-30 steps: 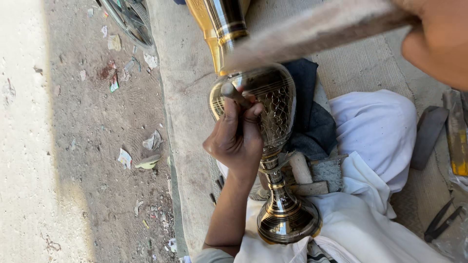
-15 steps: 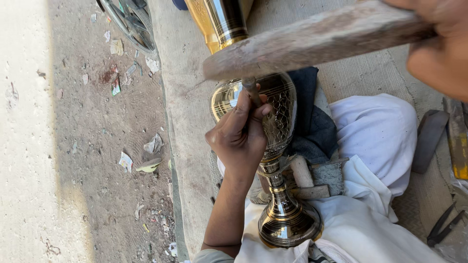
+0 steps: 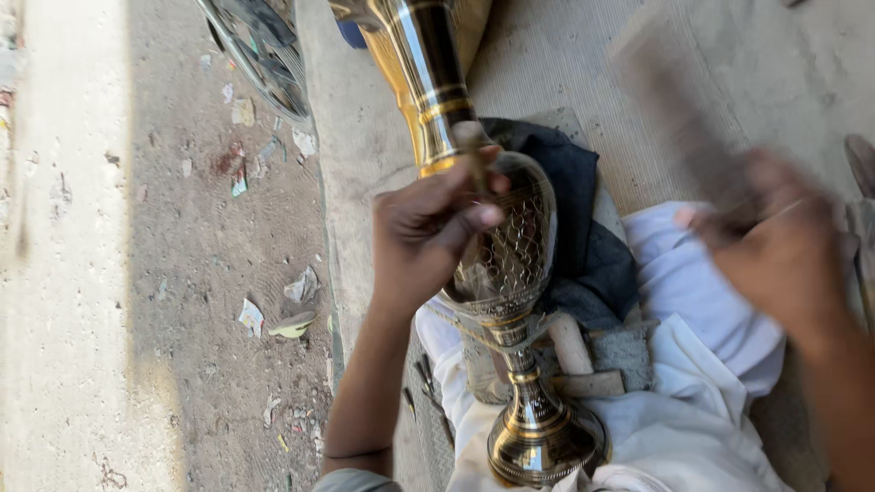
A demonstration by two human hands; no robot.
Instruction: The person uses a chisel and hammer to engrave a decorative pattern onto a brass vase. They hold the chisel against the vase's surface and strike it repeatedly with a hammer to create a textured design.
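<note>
Brass engraved vase point(image 3: 510, 264), lattice-patterned belly

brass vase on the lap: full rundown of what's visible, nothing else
The brass vase is polished golden metal, with a rounded body engraved in a scale-like lattice, a narrow ringed stem and a flared round foot. It lies tilted across white-clothed legs, foot toward the camera, body over a dark cloth. The left hand rests on the body, pinching a thin punch against it. The blurred right hand is apart from it.
</note>
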